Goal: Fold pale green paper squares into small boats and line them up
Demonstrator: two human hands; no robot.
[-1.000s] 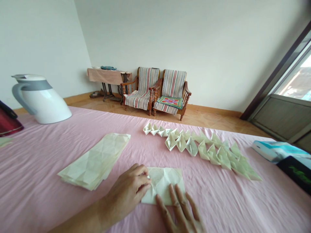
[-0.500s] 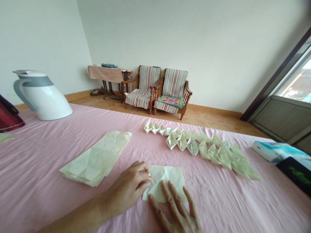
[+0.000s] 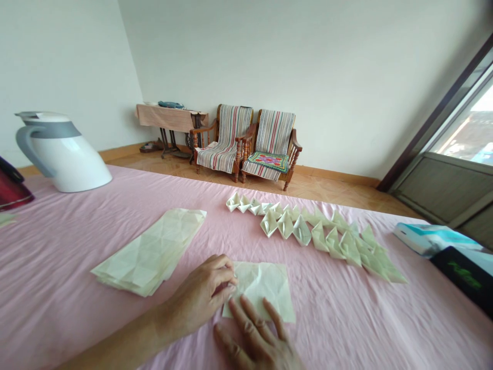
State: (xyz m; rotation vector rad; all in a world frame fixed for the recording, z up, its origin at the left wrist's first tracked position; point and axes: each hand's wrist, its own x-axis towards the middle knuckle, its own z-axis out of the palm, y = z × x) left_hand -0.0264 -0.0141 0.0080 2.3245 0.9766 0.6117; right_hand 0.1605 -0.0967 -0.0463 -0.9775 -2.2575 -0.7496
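A creased pale sheet of paper lies flat on the pink tablecloth in front of me. My left hand pinches the sheet's left edge with curled fingers. Lower down, my right hand lies flat with fingers stretched, its fingertips pressing the sheet's near edge. A stack of similar creased sheets lies to the left. A long row of folded paper boats runs across the cloth beyond the sheet.
A white and grey jug stands at the far left beside a dark red object. A teal and white box and a black item lie at the right. Two striped armchairs stand by the wall.
My right hand has slid left and towards me along the sheet's near edge. The left hand keeps its pinch on the left edge. The view shifted slightly.
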